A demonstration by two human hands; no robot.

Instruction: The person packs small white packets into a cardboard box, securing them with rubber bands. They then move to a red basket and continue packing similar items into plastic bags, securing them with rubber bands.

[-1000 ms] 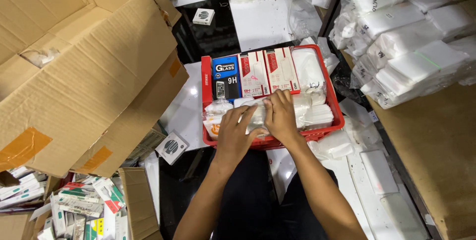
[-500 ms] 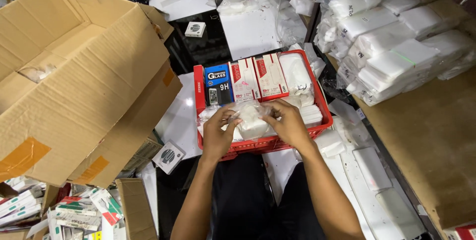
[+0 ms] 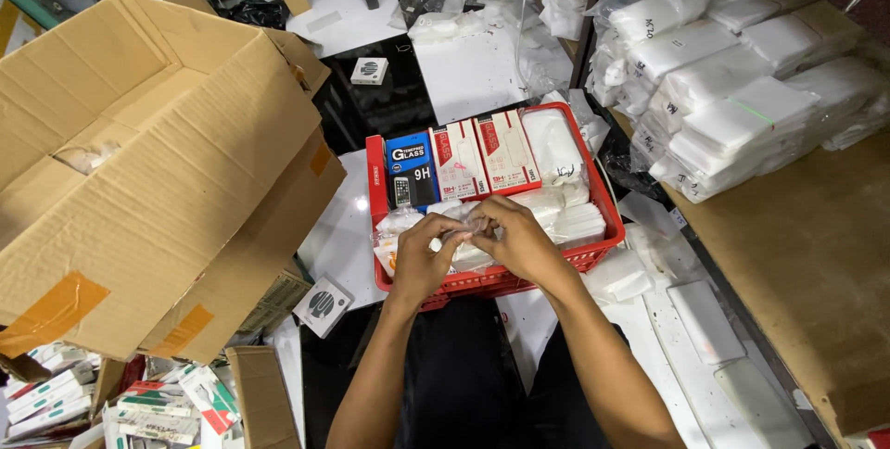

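A red plastic basket (image 3: 375,176) rests in front of me over my lap. It holds a blue box (image 3: 411,171), two white-and-red boxes (image 3: 482,154) and several white plastic-wrapped packets (image 3: 554,145). My left hand (image 3: 422,259) and my right hand (image 3: 512,236) meet above the basket's near edge. Both pinch one small clear plastic packet (image 3: 465,224) between their fingertips. My forearms reach in from the bottom of the view.
A large open cardboard box (image 3: 148,171) fills the left side. Stacks of white packets (image 3: 732,88) lie on a wooden shelf (image 3: 816,264) at right. Small boxes (image 3: 323,305) and flat white packets (image 3: 705,319) lie on the floor; more boxes pile at bottom left (image 3: 158,403).
My hands have risen from the packets in the basket and come together, now holding a small clear packet between them. The view shifted slightly.
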